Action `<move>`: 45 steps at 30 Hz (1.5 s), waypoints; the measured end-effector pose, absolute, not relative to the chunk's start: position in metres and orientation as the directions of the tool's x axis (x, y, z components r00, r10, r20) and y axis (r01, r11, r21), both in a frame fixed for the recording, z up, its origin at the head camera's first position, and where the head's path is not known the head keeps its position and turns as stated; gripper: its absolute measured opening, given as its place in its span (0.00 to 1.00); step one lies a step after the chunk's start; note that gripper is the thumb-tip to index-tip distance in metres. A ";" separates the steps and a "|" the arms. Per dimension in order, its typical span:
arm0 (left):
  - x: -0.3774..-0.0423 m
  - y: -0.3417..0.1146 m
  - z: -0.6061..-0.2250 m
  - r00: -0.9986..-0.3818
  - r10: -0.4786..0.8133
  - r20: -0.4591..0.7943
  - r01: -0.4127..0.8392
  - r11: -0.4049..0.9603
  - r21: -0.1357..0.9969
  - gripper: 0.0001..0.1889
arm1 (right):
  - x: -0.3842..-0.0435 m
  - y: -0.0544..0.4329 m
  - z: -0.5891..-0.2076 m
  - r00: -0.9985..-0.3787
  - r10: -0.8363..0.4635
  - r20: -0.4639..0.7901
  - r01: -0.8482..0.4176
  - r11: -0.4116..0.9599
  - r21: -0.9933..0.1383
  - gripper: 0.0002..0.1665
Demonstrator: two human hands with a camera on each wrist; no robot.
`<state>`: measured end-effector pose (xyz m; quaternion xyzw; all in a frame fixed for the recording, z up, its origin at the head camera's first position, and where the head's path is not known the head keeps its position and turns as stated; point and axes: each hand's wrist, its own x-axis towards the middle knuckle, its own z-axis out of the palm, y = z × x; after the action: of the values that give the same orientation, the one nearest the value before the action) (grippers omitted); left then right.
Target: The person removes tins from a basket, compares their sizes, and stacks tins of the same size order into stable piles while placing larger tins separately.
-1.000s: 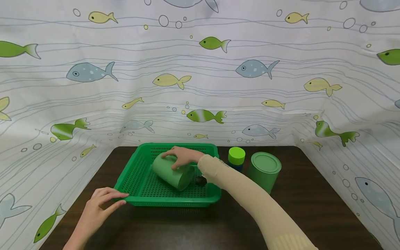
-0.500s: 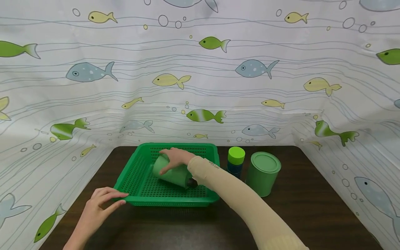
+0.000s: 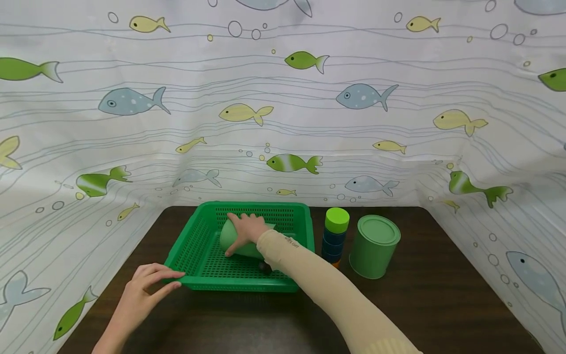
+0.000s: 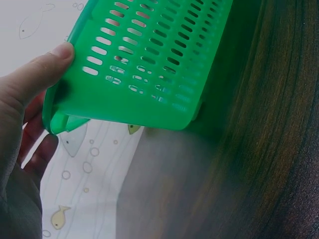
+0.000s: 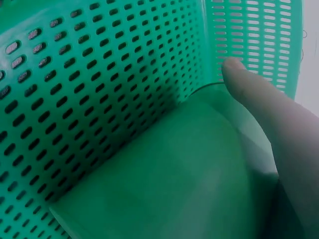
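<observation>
A plain green can (image 3: 248, 250) lies on its side in the green plastic basket (image 3: 243, 284). My right hand (image 3: 249, 230) grips this can from above, fingers spread over its curved side and thumb toward the near side. The right wrist view shows the can (image 5: 164, 179) close against the perforated basket wall. At the basket's near left corner, my left hand (image 3: 142, 289) pinches the rim, and the left wrist view has its thumb (image 4: 55, 57) on the rim with other fingers beneath. A small dark round thing (image 3: 264, 268) lies in the basket beside the can.
Right of the basket stands a stack of short cylinders (image 3: 333, 242), lime on top, dark blue in the middle, orange at the bottom. Beside it a lidded green can (image 3: 373, 253) stands upright. A fish-print sheet (image 3: 283, 132) surrounds the dark wooden table (image 3: 442, 295).
My right hand has turned the can in the basket, so it lies more crosswise. The dark round thing has shifted left and nearer. My left hand stays at the rim.
</observation>
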<state>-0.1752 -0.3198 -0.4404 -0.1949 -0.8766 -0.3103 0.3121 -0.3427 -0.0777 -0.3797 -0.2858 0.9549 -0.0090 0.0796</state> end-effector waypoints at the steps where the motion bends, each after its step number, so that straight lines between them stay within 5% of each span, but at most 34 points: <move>1: -0.175 -0.320 -0.441 -0.728 0.148 0.669 0.536 0.731 0.423 0.23 | -0.343 -0.078 -0.381 -0.828 -0.541 -0.145 -0.540 0.840 -0.052 0.69; 12: -0.178 -0.316 -0.442 -0.728 0.153 0.668 0.543 0.723 0.427 0.25 | -0.350 -0.075 -0.392 -0.835 -0.533 -0.133 -0.527 0.846 -0.083 0.70; 18: -0.177 -0.316 -0.443 -0.725 0.156 0.671 0.547 0.723 0.422 0.24 | -0.352 -0.066 -0.377 -0.779 -0.621 -0.088 -0.600 0.778 -0.183 0.67; 29: -0.178 -0.317 -0.444 -0.718 0.145 0.681 0.555 0.710 0.434 0.23 | -0.338 -0.034 -0.355 -0.770 -0.634 0.067 -0.596 0.679 -0.427 0.68; 38: -0.178 -0.318 -0.442 -0.699 0.160 0.697 0.561 0.728 0.394 0.26 | -0.303 -0.003 -0.333 -0.671 -0.706 0.228 -0.646 0.405 -0.648 0.67; 45: -0.177 -0.318 -0.441 -0.698 0.168 0.696 0.563 0.730 0.388 0.27 | -0.284 0.027 -0.329 -0.684 -0.672 0.286 -0.615 0.318 -0.722 0.66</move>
<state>-0.1774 -0.3185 -0.4412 -0.2098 -0.8705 -0.3019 0.3273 -0.2845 0.0267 -0.3288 -0.3964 0.8112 -0.4287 0.0332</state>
